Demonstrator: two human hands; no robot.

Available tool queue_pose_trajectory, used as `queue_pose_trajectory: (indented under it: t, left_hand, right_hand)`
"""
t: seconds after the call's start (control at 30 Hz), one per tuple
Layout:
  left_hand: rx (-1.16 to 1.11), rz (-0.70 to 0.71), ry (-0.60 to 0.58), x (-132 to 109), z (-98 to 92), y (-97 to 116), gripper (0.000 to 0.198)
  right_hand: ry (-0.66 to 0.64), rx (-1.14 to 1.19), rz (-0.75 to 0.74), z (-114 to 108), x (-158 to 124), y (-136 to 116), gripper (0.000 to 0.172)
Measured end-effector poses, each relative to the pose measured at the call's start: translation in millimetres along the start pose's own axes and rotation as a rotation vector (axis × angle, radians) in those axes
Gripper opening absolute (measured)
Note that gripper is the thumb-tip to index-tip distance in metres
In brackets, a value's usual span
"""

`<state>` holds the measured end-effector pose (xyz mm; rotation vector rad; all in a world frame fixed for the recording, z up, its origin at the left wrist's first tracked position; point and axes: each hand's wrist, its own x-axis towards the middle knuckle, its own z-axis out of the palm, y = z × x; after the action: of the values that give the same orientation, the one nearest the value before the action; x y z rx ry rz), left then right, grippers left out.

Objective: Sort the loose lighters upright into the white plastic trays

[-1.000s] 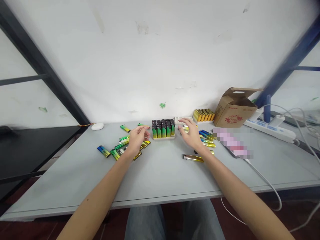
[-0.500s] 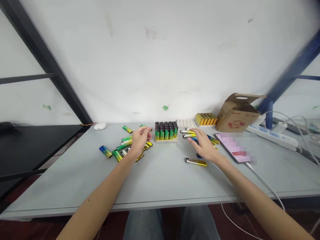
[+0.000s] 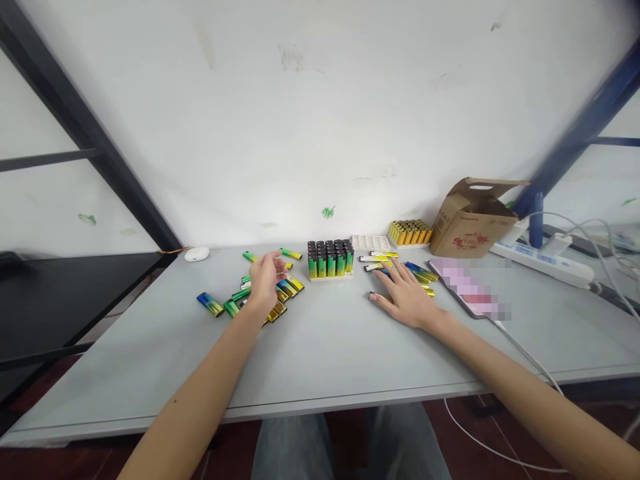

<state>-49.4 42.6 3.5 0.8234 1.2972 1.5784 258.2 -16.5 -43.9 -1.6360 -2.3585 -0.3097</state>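
From the head view, my only feed, I see my right hand (image 3: 407,298) palm down, fingers spread over loosely lying lighters (image 3: 376,259). One lighter (image 3: 371,295) sits at its thumb: the dark end shows on the left, the long axis runs roughly sideways across the surface (image 3: 320,360), and the rest is partly covered by the hand; whether they touch, I cannot tell. This is the relation that matters, and the right hand is clearly nearer to it.

My left hand (image 3: 263,279) is over the left-hand pile (image 3: 280,310), its fingers curled inward; I cannot tell whether they pinch anything. Between both hands, a bit farther out, upright lighters (image 3: 330,259) stand in a white holder (image 3: 331,277).
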Motion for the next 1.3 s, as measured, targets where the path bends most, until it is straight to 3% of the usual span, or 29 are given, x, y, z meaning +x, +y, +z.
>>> queue_pose_trajectory:
  t: [0.1,0.2,0.33,0.43,0.6,0.87,1.03,1.3]
  left_hand:
    - [0.044,0.049,0.087,9.1,-6.0,-1.2,0.022]
    - [0.307,0.236,0.071,16.5,-11.7,-7.5,0.021]
    - [0.856,0.610,-0.101,18.1,-15.3,-20.2,0.023]
    - [1.142,0.739,-0.241,16.4,-13.1,-28.3,0.025]
    - [1.293,0.776,-0.368,22.1,-5.9,-33.7,0.038]
    - [1.365,0.701,-0.521,31.3,-3.3,-36.0,0.046]
    - [1.330,0.774,-0.506,30.2,-7.3,-35.8,0.045]
    - [1.310,0.708,-0.408,31.3,-12.0,-39.9,0.035]
  right_hand:
    - [0.012,0.010,0.020,5.0,10.8,0.4,0.067]
    - [0.006,0.060,0.049,8.8,19.6,-1.6,0.064]
    - [-0.030,0.153,0.067,8.3,36.2,3.0,0.061]
    - [0.010,0.179,0.078,5.7,53.5,9.3,0.054]
    - [0.112,0.194,0.148,7.8,69.7,4.6,0.048]
    - [0.058,0.171,0.115,20.6,64.0,-4.6,0.044]
    - [0.072,0.188,0.130,21.2,63.7,-4.1,0.042]
    - [0.107,0.252,0.127,19.3,61.3,-7.5,0.041]
